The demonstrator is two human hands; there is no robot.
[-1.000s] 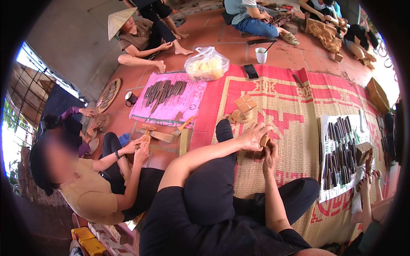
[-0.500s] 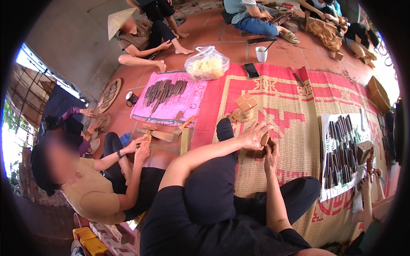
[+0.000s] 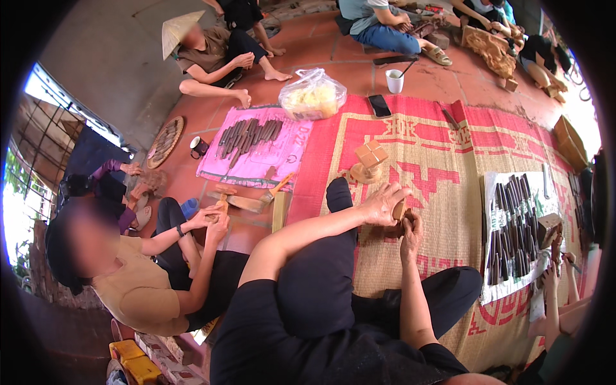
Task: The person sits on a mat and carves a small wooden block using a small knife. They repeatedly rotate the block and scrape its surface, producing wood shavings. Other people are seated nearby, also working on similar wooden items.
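Head view: wooden block (image 3: 399, 209) is right of frame centre, between the two hands, over the woven mat (image 3: 443, 221). Tan face shows; a darker piece (image 3: 391, 232) sits just below it in the frame. Can't tell if that's one part or two, or whether the mat carries any of the weight.

Left hand (image 3: 383, 204) comes over the top, fingers curled round the block's far and left sides, closed down to its width. Right hand (image 3: 412, 235) is at the right side, fingers bent and nearly together by the dark edge. Can't tell if they pinch the wood or some small thing; their tips are partly hidden.

Handling, my read: light enough for one hand, fully stiff, no give under squeeze. Looks dry and matte, so grip should be decent, slip risk low. Not fragile as a lump; edges and corners are the likely chip points. Best hold: wrap the long sides, thumb opposite the fingers, pressure on flat faces rather than corners. The other hand does better low on the near side, tips clear of the edge.

Around it: square tan block (image 3: 371, 154) on a round wooden stand (image 3: 366, 174) just above the left hand in frame. Dark strips (image 3: 513, 224) lie on a white sheet (image 3: 493, 292) at right, well apart from both hands. More dark pieces (image 3: 250, 136) on a pink sheet (image 3: 215, 168), upper left of centre.
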